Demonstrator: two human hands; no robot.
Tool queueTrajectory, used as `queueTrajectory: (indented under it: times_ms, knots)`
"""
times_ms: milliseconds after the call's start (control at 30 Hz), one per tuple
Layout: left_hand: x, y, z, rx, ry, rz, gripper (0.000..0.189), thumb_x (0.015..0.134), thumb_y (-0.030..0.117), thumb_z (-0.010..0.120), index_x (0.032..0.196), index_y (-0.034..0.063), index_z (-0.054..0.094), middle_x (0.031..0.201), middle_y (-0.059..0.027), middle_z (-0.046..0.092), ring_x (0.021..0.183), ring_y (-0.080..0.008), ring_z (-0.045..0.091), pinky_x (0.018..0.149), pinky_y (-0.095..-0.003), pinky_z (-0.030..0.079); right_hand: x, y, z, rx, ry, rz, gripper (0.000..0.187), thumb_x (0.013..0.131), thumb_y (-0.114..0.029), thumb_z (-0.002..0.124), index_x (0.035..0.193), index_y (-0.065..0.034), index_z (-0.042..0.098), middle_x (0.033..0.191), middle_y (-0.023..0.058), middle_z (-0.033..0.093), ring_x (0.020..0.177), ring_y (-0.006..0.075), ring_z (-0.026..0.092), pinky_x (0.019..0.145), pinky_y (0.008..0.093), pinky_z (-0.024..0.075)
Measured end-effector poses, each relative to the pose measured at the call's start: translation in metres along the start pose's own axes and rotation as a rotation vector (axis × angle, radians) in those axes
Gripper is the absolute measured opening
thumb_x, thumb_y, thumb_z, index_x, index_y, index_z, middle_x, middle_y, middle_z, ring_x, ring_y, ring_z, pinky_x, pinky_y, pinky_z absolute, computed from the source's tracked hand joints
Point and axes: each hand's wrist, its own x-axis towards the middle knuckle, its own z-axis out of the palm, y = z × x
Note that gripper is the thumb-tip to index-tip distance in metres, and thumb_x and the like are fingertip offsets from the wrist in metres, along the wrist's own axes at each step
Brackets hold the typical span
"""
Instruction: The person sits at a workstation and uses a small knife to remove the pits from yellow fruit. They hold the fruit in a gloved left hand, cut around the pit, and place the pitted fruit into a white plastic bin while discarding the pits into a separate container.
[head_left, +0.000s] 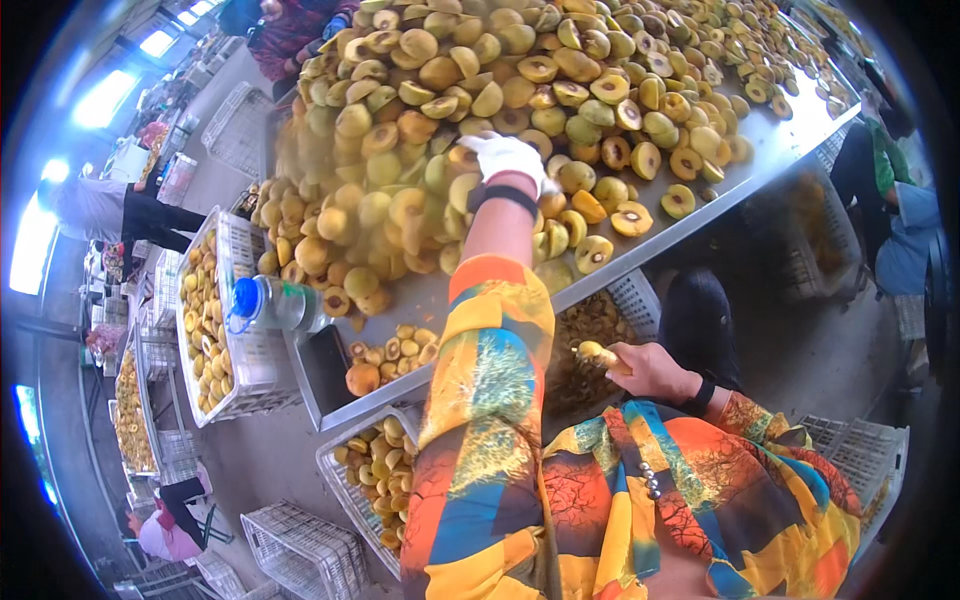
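My left hand (508, 159), in a white glove with a dark band at the wrist, reaches onto a large heap of halved yellow stone fruit (442, 97). The glove touches fruit halves; whether its fingers grip one is hidden. Low in front of my body, my bare right hand (654, 373) is closed around a short yellowish hand tool (601, 355), its tip pointing left. Below that tool, a crate (637, 296) holds brown scraps, probably pits. The fruit heap lies on a metal table (660, 234) with a raised rim.
A clear plastic bottle with a blue cap (277, 304) stands at the table's left corner, near a crate of fruit halves (234, 360). Another fruit crate (367, 495) sits below the table edge. Stacked crates (304, 551) stand on the floor. Other people (105, 206) are nearby.
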Motion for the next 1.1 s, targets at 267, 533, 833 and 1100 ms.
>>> queueTrajectory:
  times_ms: [267,533,833,1100]
  knots:
    - [-0.04,-0.039,0.066,-0.31,-0.015,0.133,0.068,0.069,0.063,0.06,0.128,0.0332,0.048,0.123,-0.0078,0.054,0.113,-0.0307,0.051,0.094,-0.05,0.041,0.004,0.029,-0.005,0.034,0.066,-0.067,0.025,0.076,-0.019,0.066,0.089,-0.0032,0.053,0.064,0.0179,0.057,0.061,0.0373,0.059,0.052,0.0445,0.0461]
    - [-0.12,-0.048,0.111,-0.125,0.152,0.04,0.069,0.071,0.043,0.066,0.134,0.0356,0.039,0.137,-0.0047,0.038,0.122,-0.0311,0.038,0.094,-0.0563,0.035,0.001,0.032,0.003,0.075,0.007,-0.095,0.024,0.076,-0.021,0.065,0.086,-0.004,0.052,0.064,0.0179,0.057,0.061,0.038,0.058,0.054,0.047,0.0454]
    - [-0.12,-0.001,0.056,-0.681,0.545,0.166,0.039,0.083,0.039,0.059,0.115,0.0164,0.061,0.118,-0.0112,0.059,0.109,-0.0281,0.055,0.094,-0.0353,0.043,-0.013,0.027,-0.006,0.071,0.137,-0.099,0.025,0.076,-0.02,0.067,0.08,-0.0049,0.047,0.06,0.0182,0.053,0.059,0.0383,0.057,0.05,0.0443,0.0446]
    - [-0.264,-0.039,0.11,-1.101,0.539,-0.386,0.034,0.09,0.03,0.057,0.097,-0.0018,0.066,0.085,-0.007,0.069,0.077,-0.0094,0.063,0.069,-0.0242,0.047,-0.017,0.031,-0.007,0.172,0.249,0.194,0.03,0.079,-0.02,0.068,0.1,-0.0016,0.057,0.067,0.0169,0.058,0.058,0.0253,0.059,0.057,0.0332,0.0467]
